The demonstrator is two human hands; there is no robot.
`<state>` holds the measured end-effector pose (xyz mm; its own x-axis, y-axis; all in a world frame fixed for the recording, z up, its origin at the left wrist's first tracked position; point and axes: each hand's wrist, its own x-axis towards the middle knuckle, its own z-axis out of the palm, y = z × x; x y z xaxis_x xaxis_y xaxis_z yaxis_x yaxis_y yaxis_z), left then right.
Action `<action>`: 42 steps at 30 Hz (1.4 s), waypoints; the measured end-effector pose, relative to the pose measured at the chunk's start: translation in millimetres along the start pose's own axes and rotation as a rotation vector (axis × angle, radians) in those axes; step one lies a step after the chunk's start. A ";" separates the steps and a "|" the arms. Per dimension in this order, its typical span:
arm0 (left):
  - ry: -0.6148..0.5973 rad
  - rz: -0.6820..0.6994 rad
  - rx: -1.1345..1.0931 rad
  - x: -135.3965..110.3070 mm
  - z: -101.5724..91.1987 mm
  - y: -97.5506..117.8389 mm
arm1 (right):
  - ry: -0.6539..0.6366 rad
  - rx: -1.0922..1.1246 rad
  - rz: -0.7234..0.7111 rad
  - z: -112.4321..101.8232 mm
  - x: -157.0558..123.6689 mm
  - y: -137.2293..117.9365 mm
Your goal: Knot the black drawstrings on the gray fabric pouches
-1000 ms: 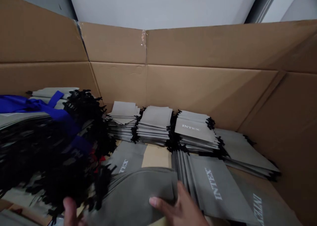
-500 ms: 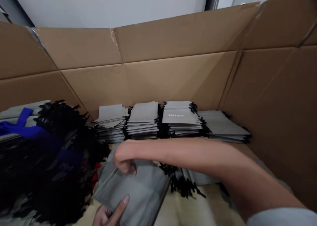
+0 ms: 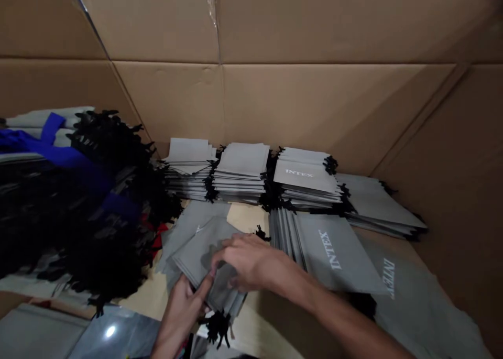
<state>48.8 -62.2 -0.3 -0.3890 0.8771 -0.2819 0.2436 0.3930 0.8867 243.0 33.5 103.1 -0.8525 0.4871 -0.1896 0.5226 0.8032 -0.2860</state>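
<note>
Both hands are on a small stack of grey fabric drawstring pouches (image 3: pixel 198 251) lying on the floor of a big cardboard box (image 3: pixel 314 102). My left hand (image 3: pixel 184 309) grips the stack from below at its near edge, thumb on top. My right hand (image 3: pixel 245 259) reaches in from the right and curls its fingers over the stack's top and right edge. Black drawstrings (image 3: pixel 218 327) hang from the stack's near end.
Neat stacks of grey pouches (image 3: pixel 241 170), some printed INTEX (image 3: pixel 302 175), line the back wall. More INTEX pouches (image 3: pixel 334 251) fan out at the right. A large heap of pouches with black cords (image 3: pixel 78 207) and a blue strap (image 3: pixel 47 149) fills the left.
My right hand has drawn back from the stack's far left corner to its right edge. My left hand has closed on the near edge. The view has tilted down.
</note>
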 end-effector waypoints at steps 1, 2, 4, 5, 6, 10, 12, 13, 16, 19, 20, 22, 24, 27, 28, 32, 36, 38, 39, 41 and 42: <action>0.003 -0.004 0.050 1.0 -0.2 -1.6 | 0.021 0.031 0.011 12.0 -9.2 -0.5; 0.008 -0.003 0.104 2.0 -1.7 -2.4 | 0.110 0.129 0.022 23.4 -17.0 -1.8; 0.014 0.010 0.197 3.3 -8.8 -1.7 | 0.214 0.281 0.037 43.6 -27.9 -5.6; 0.015 0.022 0.232 2.7 -14.1 -0.4 | 0.259 0.323 0.043 52.3 -31.0 -7.3; 0.017 0.030 0.261 0.7 -20.3 1.2 | 0.292 0.346 0.048 60.1 -32.5 -8.7; 0.032 0.130 0.324 -24.9 -45.3 4.2 | 0.440 0.346 0.039 84.9 -29.6 -10.4; 0.026 0.243 0.291 -44.8 -51.9 0.9 | 0.579 0.342 -0.001 92.9 -26.5 -12.0; 0.012 0.292 0.288 -54.3 -52.7 -1.9 | 0.666 0.346 -0.022 95.4 -25.3 -13.8; -0.087 0.374 0.316 -73.6 -46.1 -12.3 | 0.975 0.351 -0.031 97.0 -24.7 -22.5; -0.139 0.362 0.322 -76.8 -34.3 -20.6 | 1.246 0.250 0.021 94.8 -30.5 -29.9; -0.145 0.358 0.323 -75.7 -31.3 -21.9 | 1.297 0.185 0.025 94.7 -34.1 -30.5; -0.140 0.363 0.330 -72.7 -27.8 -22.1 | 1.338 0.030 -0.002 96.1 -42.9 -28.5; -0.120 0.358 0.337 -70.1 -27.2 -19.8 | 1.332 -0.096 -0.058 98.8 -51.6 -24.0; -0.066 0.322 0.322 -66.5 -28.2 -16.2 | 1.320 -0.111 -0.128 101.0 -59.1 -20.1; -0.047 0.304 0.308 -65.2 -28.2 -15.9 | 1.296 -0.073 -0.139 100.8 -59.6 -20.8; -0.021 0.249 0.210 -60.0 -26.4 -19.0 | 1.046 0.154 -0.092 101.0 -58.8 -31.0; -0.052 0.298 0.190 -59.3 -25.1 -20.5 | 0.824 0.180 -0.025 114.7 -61.7 -37.0; -0.018 0.348 0.216 -62.2 -26.1 -20.0 | 0.775 0.125 -0.024 123.7 -62.6 -35.6; 0.019 0.367 0.224 -64.5 -27.0 -19.9 | 0.766 0.104 -0.025 127.3 -62.4 -34.5; 0.089 0.413 0.222 -70.1 -29.3 -20.8 | 0.785 0.076 -0.038 130.9 -60.6 -32.3; 0.096 0.434 0.221 -73.1 -30.5 -21.8 | 0.802 0.070 -0.049 130.6 -59.4 -31.6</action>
<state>44.8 -143.4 12.2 -0.2873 0.9476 0.1400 0.5794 0.0556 0.8131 278.9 -65.7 0.7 -0.6104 0.5712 0.5487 0.4613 0.8195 -0.3399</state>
